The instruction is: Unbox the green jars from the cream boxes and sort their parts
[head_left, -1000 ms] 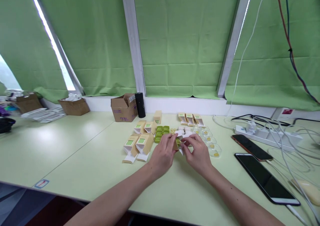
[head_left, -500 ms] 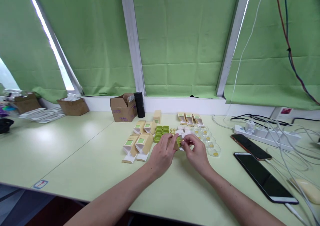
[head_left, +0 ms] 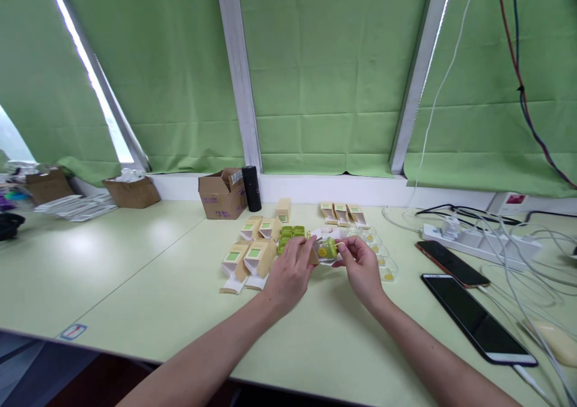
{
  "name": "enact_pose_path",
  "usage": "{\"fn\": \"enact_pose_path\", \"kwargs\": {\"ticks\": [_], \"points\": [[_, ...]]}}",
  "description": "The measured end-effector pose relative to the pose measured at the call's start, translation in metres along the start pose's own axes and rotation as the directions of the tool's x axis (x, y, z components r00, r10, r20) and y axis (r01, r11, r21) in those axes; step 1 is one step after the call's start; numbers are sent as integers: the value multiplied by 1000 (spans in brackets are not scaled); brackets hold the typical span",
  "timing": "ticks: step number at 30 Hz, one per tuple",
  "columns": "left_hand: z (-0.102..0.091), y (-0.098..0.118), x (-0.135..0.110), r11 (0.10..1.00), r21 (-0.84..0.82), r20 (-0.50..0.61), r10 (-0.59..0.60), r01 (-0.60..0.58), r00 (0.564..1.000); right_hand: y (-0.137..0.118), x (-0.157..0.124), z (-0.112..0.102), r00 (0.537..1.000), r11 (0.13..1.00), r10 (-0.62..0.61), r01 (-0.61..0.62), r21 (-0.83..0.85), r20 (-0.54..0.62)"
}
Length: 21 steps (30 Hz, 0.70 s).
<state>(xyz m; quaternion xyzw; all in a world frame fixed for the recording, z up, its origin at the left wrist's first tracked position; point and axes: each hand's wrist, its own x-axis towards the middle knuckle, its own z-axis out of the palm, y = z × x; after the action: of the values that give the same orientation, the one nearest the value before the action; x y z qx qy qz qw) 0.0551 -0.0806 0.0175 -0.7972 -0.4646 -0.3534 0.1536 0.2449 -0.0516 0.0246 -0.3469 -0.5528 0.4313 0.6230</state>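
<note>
My left hand (head_left: 289,278) is closed around a small cardboard box (head_left: 314,254), mostly hidden by the fingers. Partly out of the box's open end is a small clear container with a green cap (head_left: 332,248) and something yellow inside. My right hand (head_left: 362,270) pinches a thin pale loop at the capped end. Left of the hands stand several open beige boxes (head_left: 260,257) with green labels. Green square trays (head_left: 293,231) lie just behind my left hand. Clear plastic cups (head_left: 386,269) with yellow pieces lie beyond my right hand.
Three more beige boxes (head_left: 341,214) stand at the back. A brown carton (head_left: 223,198) and a black cylinder (head_left: 251,189) are behind on the left. On the right lie two phones (head_left: 478,317), a white power strip (head_left: 482,247) and tangled cables.
My right hand has moved slightly right, away from the left. The green-capped container now sticks out of the box, where before only a bit of green showed at its opening.
</note>
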Motion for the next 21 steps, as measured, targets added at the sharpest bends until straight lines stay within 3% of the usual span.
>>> {"fn": "enact_pose_path", "kwargs": {"ticks": [13,18,21], "points": [[-5,-6,4,992,-83,-65,-102,96,993,-12,14,-13,989,979,86,-62,194,-118],[-8,-12,8,944,-247,-130,-254,216,959,-14,17,-19,986,985,77,-52,166,-149],[-9,-15,11,864,-432,-131,-344,259,930,-10,18,-22,992,996,57,-49,74,-116]]}}
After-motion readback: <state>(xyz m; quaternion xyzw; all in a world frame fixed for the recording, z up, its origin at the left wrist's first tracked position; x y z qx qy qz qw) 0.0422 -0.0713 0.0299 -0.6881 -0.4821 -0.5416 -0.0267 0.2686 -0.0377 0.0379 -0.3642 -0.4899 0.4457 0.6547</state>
